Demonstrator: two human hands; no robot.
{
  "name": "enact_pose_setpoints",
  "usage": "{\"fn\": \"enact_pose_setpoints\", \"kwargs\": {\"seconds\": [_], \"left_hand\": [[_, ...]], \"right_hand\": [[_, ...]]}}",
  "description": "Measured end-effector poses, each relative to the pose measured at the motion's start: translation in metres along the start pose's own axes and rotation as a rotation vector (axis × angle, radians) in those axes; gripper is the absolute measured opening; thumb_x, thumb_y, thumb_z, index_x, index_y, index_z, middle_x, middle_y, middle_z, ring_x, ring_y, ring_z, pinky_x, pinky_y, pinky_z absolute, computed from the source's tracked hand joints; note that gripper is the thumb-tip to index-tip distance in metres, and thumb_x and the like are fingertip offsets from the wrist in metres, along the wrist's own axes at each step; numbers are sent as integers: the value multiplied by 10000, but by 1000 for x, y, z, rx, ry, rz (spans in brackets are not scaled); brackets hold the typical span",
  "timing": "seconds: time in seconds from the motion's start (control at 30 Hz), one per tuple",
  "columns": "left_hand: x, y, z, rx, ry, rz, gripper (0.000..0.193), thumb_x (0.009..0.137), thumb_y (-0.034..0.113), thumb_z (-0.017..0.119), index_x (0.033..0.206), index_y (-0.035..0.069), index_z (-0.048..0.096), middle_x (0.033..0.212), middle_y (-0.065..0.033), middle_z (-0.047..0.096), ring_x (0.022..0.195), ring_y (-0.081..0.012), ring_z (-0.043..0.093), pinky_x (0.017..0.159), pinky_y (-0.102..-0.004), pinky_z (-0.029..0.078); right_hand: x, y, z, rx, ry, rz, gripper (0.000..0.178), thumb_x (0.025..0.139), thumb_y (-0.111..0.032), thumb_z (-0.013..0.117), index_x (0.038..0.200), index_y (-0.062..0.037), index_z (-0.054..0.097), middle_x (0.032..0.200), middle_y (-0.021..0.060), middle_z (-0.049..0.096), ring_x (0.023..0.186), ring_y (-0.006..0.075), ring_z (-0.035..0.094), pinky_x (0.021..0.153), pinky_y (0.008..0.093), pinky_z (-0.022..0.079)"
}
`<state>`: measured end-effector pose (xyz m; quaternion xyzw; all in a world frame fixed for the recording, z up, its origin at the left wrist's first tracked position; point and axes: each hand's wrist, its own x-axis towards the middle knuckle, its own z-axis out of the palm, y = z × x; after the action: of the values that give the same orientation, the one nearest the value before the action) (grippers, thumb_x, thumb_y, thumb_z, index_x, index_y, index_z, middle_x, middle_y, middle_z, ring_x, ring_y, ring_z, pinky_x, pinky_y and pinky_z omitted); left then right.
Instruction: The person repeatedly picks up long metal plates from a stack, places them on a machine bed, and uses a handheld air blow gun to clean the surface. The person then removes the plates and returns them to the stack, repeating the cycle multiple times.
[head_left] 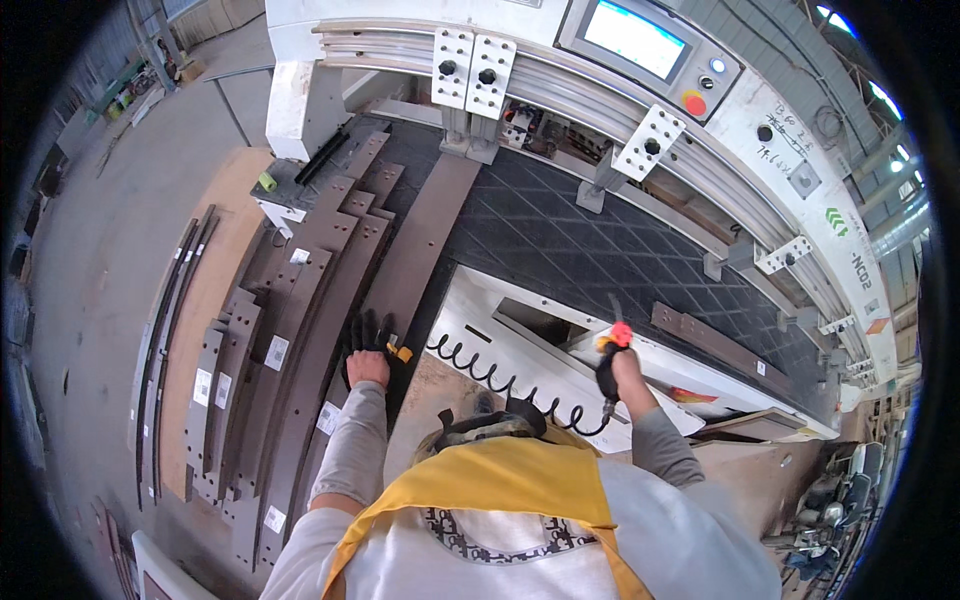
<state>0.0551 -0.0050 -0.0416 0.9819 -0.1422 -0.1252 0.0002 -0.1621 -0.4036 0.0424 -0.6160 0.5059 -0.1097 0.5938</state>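
Board [422,240] on black belt [540,225], job seemingly midway.
Left hand [371,343] spread at its near end, grip uncertain; right hand [608,372] wrapped round air gun [620,334]; more boards [322,222] stacked left, finished or pending unclear.

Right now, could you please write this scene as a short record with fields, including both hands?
left hand: black glove, at the near end of a long brown board
right hand: holds a red-tipped tool
hose: black, coiled, runs toward the right hand
machine bed: dark, long board partly on it
stack: brown boards at left, some with white labels
screen: lit
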Motion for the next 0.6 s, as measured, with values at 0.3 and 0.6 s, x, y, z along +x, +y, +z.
{"fn": "enact_pose_setpoints", "kwargs": {"seconds": [0.3, 0.6], "left_hand": [[0, -1, 1, 17, 50, 41, 233, 769, 207, 479, 759, 83, 676, 808, -111, 644, 840, -273, 587, 731, -391, 445], [-4, -2, -3, -20, 68, 32, 221, 738, 200, 493, 739, 84, 682, 790, -112, 645, 838, -269, 589, 734, -383, 445]], "right_hand": [[-44, -55, 91, 485, -551, 264, 271, 826, -279, 512, 947, -37, 529, 685, 101, 535, 570, 249, 550, 558, 417, 490], [-66, -66, 136, 43, -833, -179, 245, 795, -149, 559, 989, 1, 565, 881, 56, 577, 778, 133, 542, 679, 279, 442]]}}
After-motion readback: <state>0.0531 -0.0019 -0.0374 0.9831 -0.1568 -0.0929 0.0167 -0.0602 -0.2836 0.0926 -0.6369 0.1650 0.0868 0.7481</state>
